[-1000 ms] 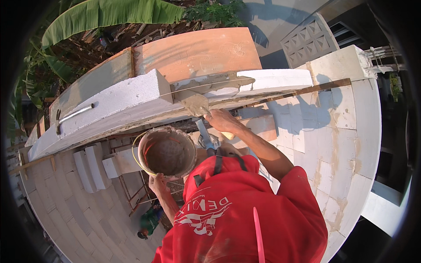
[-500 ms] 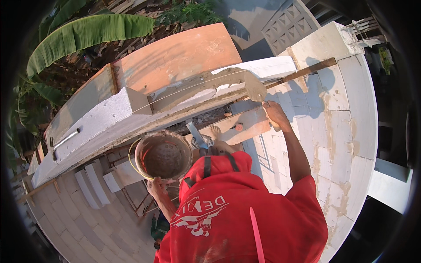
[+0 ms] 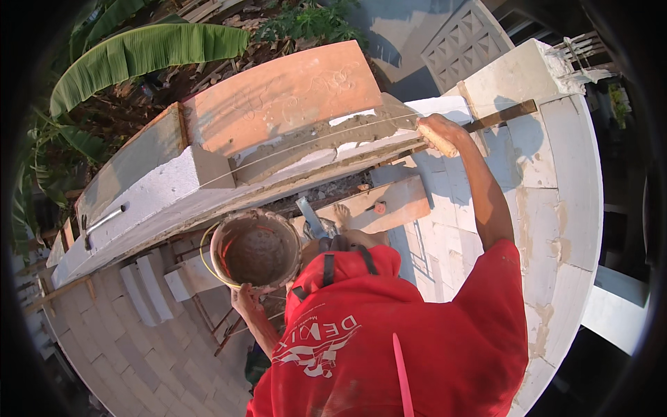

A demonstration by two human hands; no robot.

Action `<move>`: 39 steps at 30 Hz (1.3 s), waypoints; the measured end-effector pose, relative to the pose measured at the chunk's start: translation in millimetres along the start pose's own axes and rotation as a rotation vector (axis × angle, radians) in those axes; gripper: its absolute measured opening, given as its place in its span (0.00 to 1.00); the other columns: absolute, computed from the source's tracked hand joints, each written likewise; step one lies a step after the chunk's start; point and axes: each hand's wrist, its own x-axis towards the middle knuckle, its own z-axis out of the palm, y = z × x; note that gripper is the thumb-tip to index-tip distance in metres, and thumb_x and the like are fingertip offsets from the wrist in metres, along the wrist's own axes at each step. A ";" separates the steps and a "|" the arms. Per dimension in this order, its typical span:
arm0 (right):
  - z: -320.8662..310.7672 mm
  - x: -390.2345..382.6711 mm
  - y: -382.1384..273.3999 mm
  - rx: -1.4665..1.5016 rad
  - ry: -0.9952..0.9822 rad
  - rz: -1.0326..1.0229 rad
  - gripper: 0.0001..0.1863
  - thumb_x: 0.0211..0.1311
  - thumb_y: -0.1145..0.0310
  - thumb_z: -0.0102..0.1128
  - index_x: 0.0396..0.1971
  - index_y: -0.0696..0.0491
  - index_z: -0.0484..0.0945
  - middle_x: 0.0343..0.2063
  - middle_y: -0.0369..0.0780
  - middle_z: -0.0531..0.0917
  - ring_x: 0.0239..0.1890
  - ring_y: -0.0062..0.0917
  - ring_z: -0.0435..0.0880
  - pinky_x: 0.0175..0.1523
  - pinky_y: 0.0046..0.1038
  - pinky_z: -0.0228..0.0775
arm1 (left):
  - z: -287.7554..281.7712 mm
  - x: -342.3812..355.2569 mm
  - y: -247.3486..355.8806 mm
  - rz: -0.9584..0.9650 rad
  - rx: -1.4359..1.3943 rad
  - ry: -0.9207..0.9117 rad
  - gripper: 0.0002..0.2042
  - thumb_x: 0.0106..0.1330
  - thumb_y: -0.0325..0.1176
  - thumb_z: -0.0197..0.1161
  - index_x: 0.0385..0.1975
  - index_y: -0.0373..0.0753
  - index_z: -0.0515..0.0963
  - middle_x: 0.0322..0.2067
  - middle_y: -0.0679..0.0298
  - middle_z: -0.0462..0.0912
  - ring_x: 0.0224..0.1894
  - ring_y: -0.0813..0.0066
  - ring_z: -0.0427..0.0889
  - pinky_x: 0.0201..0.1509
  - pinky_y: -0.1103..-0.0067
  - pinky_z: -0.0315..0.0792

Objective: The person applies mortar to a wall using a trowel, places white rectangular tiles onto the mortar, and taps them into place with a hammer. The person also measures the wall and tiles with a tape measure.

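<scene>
My left hand grips the near rim of a bucket with a yellow handle. Grey-brown mortar lies inside it. My right hand, at the wall top, is closed around the pale handle of a trowel. The mortar-coated blade points left and away, low over the blocks; I cannot tell whether it touches. A band of wet mortar runs along the wall's top, between a white block on the left and another pale block on the right.
A thin string stretches along the wall. A hammer lies on the left block. Planks lie below by my feet. A wooden board juts out at the right. An orange wall panel and banana leaves are beyond.
My right hand has moved up and away with the trowel, from below the wall's edge to over its top. The bucket stays in my left hand, nearly unmoved.
</scene>
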 end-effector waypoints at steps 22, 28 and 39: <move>271.0 -23.6 262.0 -0.223 0.730 -0.077 0.33 0.71 0.59 0.58 0.72 0.49 0.60 0.49 0.54 0.73 0.52 0.55 0.78 0.53 0.51 0.74 | -29.7 39.7 -11.7 0.076 0.190 -0.215 0.13 0.56 0.19 0.56 0.40 0.38 0.78 0.29 0.69 0.77 0.27 0.79 0.78 0.27 0.80 0.77; 178.2 -89.5 190.9 -0.286 0.827 -0.318 0.29 0.70 0.57 0.61 0.65 0.54 0.71 0.45 0.56 0.80 0.48 0.54 0.81 0.52 0.47 0.74 | 0.9 12.7 10.2 -0.042 0.056 -0.092 0.11 0.55 0.20 0.57 0.38 0.38 0.77 0.30 0.68 0.77 0.29 0.78 0.79 0.28 0.80 0.77; 24.5 26.8 40.6 -1.111 0.593 -0.110 0.19 0.69 0.67 0.52 0.57 0.55 0.76 0.50 0.51 0.84 0.52 0.45 0.85 0.54 0.42 0.79 | -13.5 19.6 -4.1 -0.042 0.102 -0.033 0.10 0.56 0.20 0.57 0.37 0.38 0.78 0.28 0.69 0.77 0.23 0.78 0.78 0.22 0.82 0.79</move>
